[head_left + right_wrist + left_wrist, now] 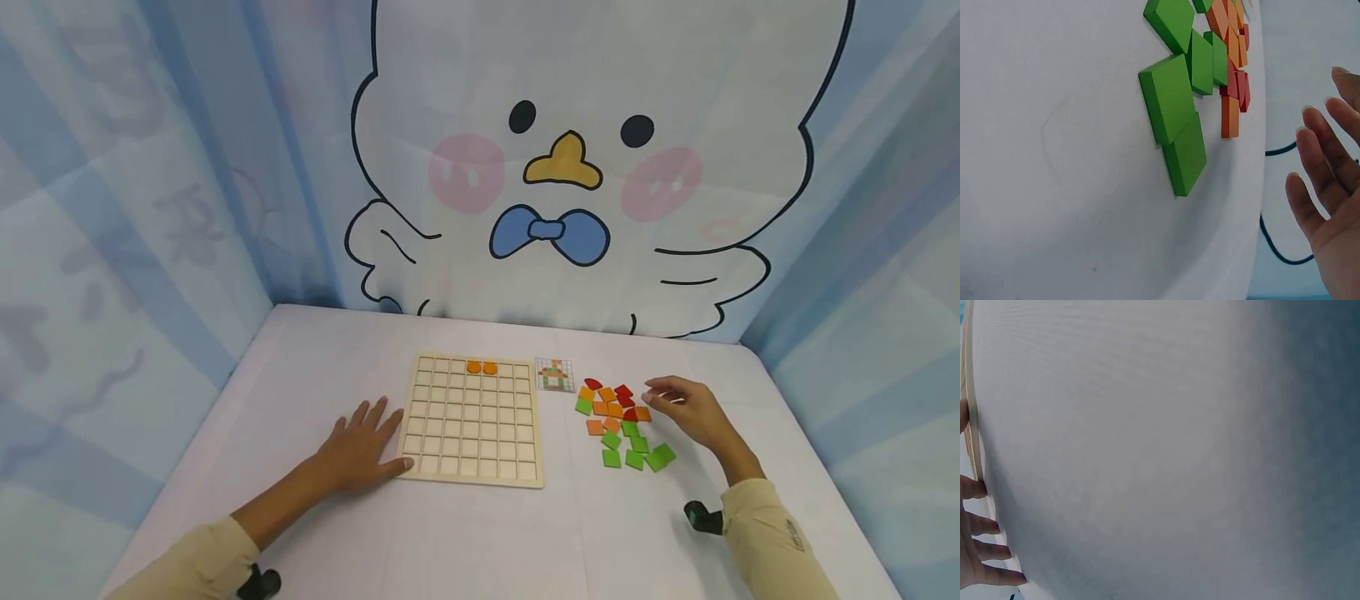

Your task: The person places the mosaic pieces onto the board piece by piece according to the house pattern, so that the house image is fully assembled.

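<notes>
Board (pixel 468 427) sits twd counter's (pixel 487 533) far edge, approx mid btwn L & R edges. 2 orange discs (pixel 474 367) seated in its far row, nr middle. L hand (pixel 360 450) flat, fingers spread, thumb on board's L rim, index tip at same rim; prob bracing so it doesn't slide. Pic card (pixel 555 375) flat just beside board, on counter's R-edge side & nr far edge; presumably there so it's readable w/o covering squares. Loose green tiles (pixel 611 459), orange tiles (pixel 595 427) & red pieces (pixel 624 390) lie btwn board and counter's R edge, green mostly on the near side; likely put there for easy R reach. R hand (pixel 690 408) hovers beside pile, R-edge side, fingers loosely bent & apart, pinching nothing visible. R wrist cam agrees: gap btwn fingers & tiles.
</notes>
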The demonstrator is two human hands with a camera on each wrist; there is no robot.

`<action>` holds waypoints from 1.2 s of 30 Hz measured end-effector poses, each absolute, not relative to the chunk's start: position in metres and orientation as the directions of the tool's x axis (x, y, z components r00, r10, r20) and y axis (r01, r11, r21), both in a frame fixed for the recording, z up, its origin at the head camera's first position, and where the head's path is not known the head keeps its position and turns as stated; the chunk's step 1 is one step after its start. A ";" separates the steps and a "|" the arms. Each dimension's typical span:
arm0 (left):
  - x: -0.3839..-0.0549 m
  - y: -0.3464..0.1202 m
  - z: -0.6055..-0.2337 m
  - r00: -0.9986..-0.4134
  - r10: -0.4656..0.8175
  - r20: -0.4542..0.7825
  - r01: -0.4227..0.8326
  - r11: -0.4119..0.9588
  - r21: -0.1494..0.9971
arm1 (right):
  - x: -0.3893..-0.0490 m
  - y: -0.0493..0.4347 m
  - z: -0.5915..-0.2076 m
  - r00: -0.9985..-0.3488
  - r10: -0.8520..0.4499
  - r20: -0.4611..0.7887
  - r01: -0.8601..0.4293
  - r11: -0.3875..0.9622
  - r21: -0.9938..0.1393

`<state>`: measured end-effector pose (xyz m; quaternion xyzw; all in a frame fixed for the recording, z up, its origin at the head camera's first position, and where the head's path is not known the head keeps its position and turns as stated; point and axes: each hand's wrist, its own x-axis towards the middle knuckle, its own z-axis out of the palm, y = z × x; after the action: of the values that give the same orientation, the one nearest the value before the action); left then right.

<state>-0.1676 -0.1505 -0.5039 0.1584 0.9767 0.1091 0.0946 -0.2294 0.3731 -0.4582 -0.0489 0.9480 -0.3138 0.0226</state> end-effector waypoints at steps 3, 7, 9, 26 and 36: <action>-0.168 -0.150 -0.504 -0.931 0.333 -0.152 0.291 0.925 0.246 | -0.229 0.378 -0.461 -0.995 -0.099 -0.021 -0.067 0.800 -0.596; -0.168 -0.150 -0.501 -0.930 0.332 -0.157 0.288 0.925 0.250 | -0.229 0.383 -0.465 -0.995 -0.096 -0.031 -0.059 0.801 -0.595; -0.168 -0.150 -0.500 -0.930 0.329 -0.164 0.283 0.925 0.255 | -0.229 0.385 -0.468 -0.994 -0.103 -0.041 -0.058 0.801 -0.596; -0.167 -0.152 -0.501 -0.926 0.344 -0.153 0.296 0.917 0.269 | -0.233 0.384 -0.485 -0.974 -0.111 -0.198 0.004 0.863 -0.505; -0.169 -0.152 -0.503 -0.928 0.344 -0.146 0.303 0.921 0.244 | -0.239 0.383 -0.489 -0.972 -0.157 -0.174 -0.065 0.894 -0.444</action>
<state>-0.1686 -0.1520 -0.5034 0.1656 0.9757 0.1091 0.0934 -0.2386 0.3834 -0.4886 -0.0572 0.9676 -0.2232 0.1032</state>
